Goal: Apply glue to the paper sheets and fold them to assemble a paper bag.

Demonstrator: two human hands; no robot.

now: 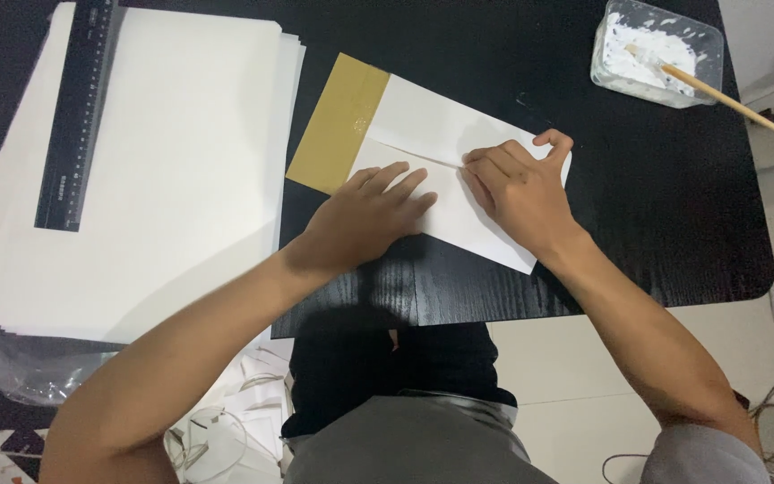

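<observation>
Left hand: the left hand [365,215] lies flat and palm down on the folded white paper [454,170], fingers spread and stretched toward the right hand; it grips nothing, only presses.
Right hand: the right hand [517,184] rests on the same sheet just beside the left, fingers extended and fanned, fingertips [472,159] lined up along a diagonal crease; the thumb reaches the far edge of the sheet. It is open, pressing, closed around nothing.
Folded white paper: lies on the black table [656,197] directly beneath both hands, its near corner showing below the right wrist, a folded flap visible between the two sets of fingers.
Gold sheet: a gold-coloured sheet [338,124] sticks out from under the white paper, beyond and to the left of the left hand's fingers.
Paper stack: a broad stack of white sheets [154,179] covers the table well to the left of the left hand, its near edge overhanging.
Ruler: a long black ruler [78,116] lies on that stack, farther left, well apart from both hands.
Container: a clear plastic tub [657,52] of white paste stands beyond and to the right of the right hand, well apart, with a wooden-handled brush [736,103] resting in it, the handle pointing past the table's right edge.
</observation>
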